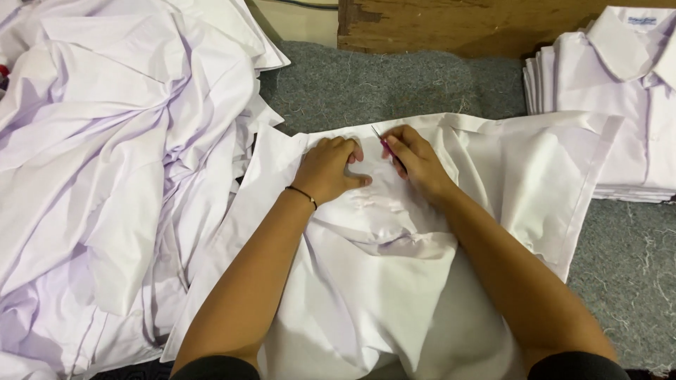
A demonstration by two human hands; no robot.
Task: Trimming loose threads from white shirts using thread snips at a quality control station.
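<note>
A white shirt (535, 169) lies spread in front of me on a grey felt surface (366, 84). My left hand (327, 167) rests knuckles-up on the shirt's upper middle, pinching a fold of the cloth, with a thin black band on its wrist. My right hand (417, 158) sits just to the right of it, gripping a small thread snipper (381, 138) with a pink handle. The snipper's metal tip points up and left, close to the fingers of my left hand. The two hands almost touch.
A large heap of loose white shirts (105, 155) fills the left side. A neat stack of folded white shirts (620, 91) stands at the upper right. A brown wooden board (458, 24) runs along the back. Loose threads dot the felt.
</note>
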